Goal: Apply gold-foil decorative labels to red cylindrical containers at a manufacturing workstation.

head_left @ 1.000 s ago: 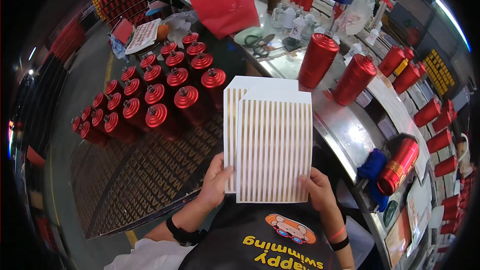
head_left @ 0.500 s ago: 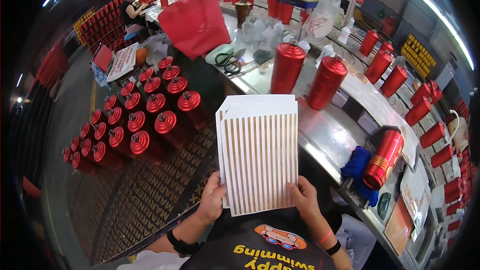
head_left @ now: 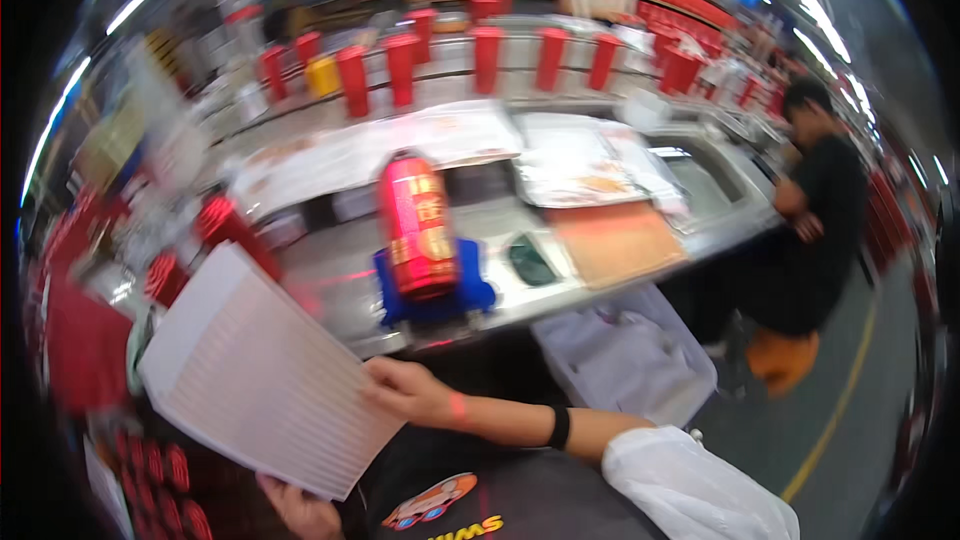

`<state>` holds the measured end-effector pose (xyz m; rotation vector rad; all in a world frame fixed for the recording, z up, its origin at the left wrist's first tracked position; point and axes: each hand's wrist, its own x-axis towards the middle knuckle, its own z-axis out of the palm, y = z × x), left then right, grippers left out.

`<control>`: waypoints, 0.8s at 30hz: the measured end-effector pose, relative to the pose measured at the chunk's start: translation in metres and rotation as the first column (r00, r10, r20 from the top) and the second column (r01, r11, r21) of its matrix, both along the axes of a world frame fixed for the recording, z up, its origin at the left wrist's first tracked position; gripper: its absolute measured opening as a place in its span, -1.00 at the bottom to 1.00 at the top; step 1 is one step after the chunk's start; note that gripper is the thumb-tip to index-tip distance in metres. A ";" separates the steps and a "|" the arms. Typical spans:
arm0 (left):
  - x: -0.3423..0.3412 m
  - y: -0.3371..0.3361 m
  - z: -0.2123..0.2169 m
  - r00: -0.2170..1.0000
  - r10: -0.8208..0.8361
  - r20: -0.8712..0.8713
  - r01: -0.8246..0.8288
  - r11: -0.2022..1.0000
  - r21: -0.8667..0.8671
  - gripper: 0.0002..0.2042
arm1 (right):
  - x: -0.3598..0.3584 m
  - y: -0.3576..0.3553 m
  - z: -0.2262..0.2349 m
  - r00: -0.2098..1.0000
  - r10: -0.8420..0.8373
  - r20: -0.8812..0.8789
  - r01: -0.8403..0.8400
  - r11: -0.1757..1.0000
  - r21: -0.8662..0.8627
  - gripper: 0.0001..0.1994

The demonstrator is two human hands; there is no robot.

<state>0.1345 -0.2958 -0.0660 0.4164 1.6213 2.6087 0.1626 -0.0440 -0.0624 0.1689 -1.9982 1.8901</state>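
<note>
A stack of white sheets with narrow stripes (head_left: pixel 270 380) is between my two hands, tilted to the left and blurred. My left hand (head_left: pixel 303 508) grips its lower edge, partly hidden. At the right edge, my right hand (head_left: pixel 410 390) is closed on the sheets. Beyond them a glossy red bottle with gold markings (head_left: pixel 417 225) lies on a blue cloth-like support (head_left: pixel 472 280) on the metal bench. To its right are a dark green oval piece (head_left: pixel 530 260) and an orange-brown sheet (head_left: pixel 615 242).
Red bottles (head_left: pixel 487 60) stand along a conveyor behind the bench. White printed sheets (head_left: pixel 580 160) lie near a metal basin (head_left: pixel 695 180). A grey-white bin (head_left: pixel 630 350) sits below the bench edge. A seated person (head_left: pixel 825 210) is at the right. More red bottles (head_left: pixel 160 480) stand lower left.
My view has swung to the right, bringing the bench, bin and seated person into sight. The striped sheets stay in both hands and now appear farther left and tilted.
</note>
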 end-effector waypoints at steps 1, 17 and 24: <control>-0.009 0.007 0.004 0.996 -0.065 -0.057 0.066 0.997 0.025 -0.48 | 0.004 0.011 0.008 0.998 0.009 0.066 -0.013 0.998 0.056 -0.83; -0.022 0.165 0.064 0.905 -0.404 -0.134 0.382 0.909 -0.165 -0.47 | 0.107 0.121 0.044 0.819 -0.519 -0.244 0.537 0.844 0.007 -0.85; 0.005 0.208 0.086 0.906 -0.369 -0.208 0.289 0.897 -0.334 -0.60 | 0.138 0.170 0.042 0.815 -0.560 -0.149 0.564 0.826 -0.021 -0.84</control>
